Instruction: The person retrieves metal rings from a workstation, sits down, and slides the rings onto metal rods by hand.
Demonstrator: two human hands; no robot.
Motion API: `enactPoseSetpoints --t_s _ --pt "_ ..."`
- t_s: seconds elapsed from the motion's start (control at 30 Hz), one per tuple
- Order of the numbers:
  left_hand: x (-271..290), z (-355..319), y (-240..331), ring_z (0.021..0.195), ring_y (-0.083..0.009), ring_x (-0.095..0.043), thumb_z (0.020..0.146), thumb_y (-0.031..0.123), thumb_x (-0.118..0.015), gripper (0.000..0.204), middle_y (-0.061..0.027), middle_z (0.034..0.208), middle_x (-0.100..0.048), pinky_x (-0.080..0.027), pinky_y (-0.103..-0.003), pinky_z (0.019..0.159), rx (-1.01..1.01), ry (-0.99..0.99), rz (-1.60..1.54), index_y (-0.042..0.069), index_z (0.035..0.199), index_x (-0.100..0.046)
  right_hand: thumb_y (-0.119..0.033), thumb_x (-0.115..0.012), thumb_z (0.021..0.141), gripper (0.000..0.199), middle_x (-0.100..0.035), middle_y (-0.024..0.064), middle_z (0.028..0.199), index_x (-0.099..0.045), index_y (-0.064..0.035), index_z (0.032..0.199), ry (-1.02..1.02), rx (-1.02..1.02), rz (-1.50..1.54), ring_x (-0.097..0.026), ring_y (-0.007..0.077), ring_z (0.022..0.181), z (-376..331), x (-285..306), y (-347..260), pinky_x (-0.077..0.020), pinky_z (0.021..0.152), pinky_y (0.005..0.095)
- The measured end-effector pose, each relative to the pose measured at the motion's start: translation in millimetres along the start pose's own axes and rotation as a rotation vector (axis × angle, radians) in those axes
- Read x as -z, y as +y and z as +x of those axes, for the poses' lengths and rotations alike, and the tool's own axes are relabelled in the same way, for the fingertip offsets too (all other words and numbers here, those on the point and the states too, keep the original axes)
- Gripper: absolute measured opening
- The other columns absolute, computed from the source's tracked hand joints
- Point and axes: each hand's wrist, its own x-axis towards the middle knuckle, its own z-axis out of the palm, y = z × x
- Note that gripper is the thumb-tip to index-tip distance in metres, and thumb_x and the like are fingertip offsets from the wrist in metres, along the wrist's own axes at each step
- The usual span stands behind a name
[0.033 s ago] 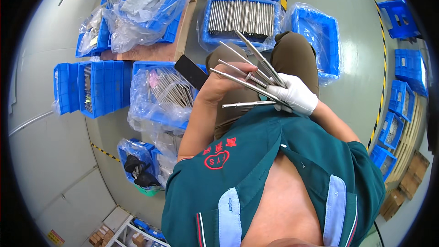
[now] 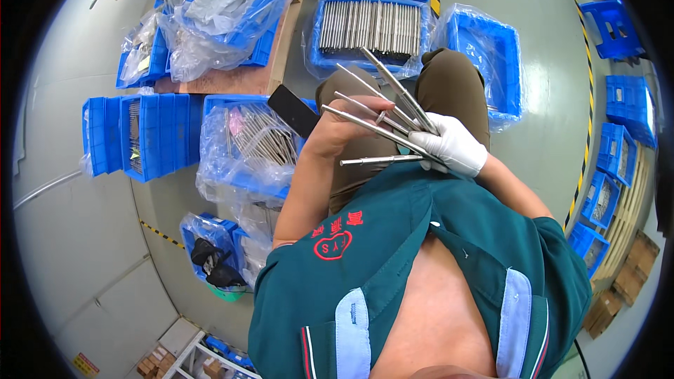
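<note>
**A fan of slim, silvery metal rods [image 2: 400,91] in hand above the lap**

The bare left hand [image 2: 340,126] has its fingers drawn together against the rods; whether it pinches one I cannot tell. The white-gloved right hand [image 2: 453,146] is clamped around their gathered ends. Handling looks partway: this handful is outside any bin, while others lie unordered or in rows.

Leftmost, blue plastic crates [image 2: 165,126] stand nested. Next, a plastic-draped blue bin [image 2: 246,181] holds loose metal rods [image 2: 263,137] lying askew, with something pink among them. Ahead, a blue rectangular bin [image 2: 333,67] is packed with neat parallel metal rods [image 2: 368,24]. Rightward, a deep blue bin [image 2: 512,63] contains clear plastic lining.
</note>
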Motion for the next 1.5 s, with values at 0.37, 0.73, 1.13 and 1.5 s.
enactPoseSetpoints --t_s 0.37,0.73,1.13,1.5 --pt "36 2 22 0.059 -0.0122 -0.049 0.087 0.028 -0.061 0.041 -0.0061 0.071 -0.058 -0.038 -0.026 0.057 -0.208 0.215 -0.065 -0.003 0.113 -0.054 -0.029 -0.061 0.087 0.025 -0.053 0.0024 0.059 -0.055 -0.0041 0.089 -0.146 0.041 0.051 -0.049 0.0077 0.047 -5 12 1 -0.035 0.041 0.0208" --pt "28 15 20 0.059 -0.0118 -0.049 0.086 0.032 -0.061 0.043 -0.0061 0.068 -0.057 -0.036 -0.025 0.054 -0.228 0.108 -0.271 -0.001 0.112 -0.054 -0.027 -0.059 0.088 0.023 -0.054 0.0025 0.059 -0.055 -0.004 0.088 -0.168 0.075 0.048 -0.048 0.0073 0.047 -8 14 -6 -0.035 0.042 0.0207" --pt "19 17 26 0.061 -0.0108 -0.046 0.086 0.029 -0.063 0.041 -0.0038 0.071 -0.055 -0.035 -0.025 0.054 -0.217 0.132 -0.027 -0.001 0.112 -0.055 -0.028 -0.058 0.089 0.023 -0.053 0.0029 0.058 -0.055 -0.0048 0.085 -0.126 0.104 0.101 -0.046 0.007 0.045 -11 12 -5 -0.034 0.04 0.0209" --pt "20 15 14 0.087 -0.0165 -0.058 0.083 0.014 -0.066 0.037 -0.0107 0.096 -0.061 -0.047 -0.028 0.074 -0.2 -0.096 -0.335 -0.001 0.115 -0.056 -0.028 -0.057 0.089 0.024 -0.053 0.0021 0.058 -0.055 -0.004 0.091 -0.117 0.125 0.11 -0.046 0.0069 0.045 -7 8 4 -0.0337 0.04 0.0208"
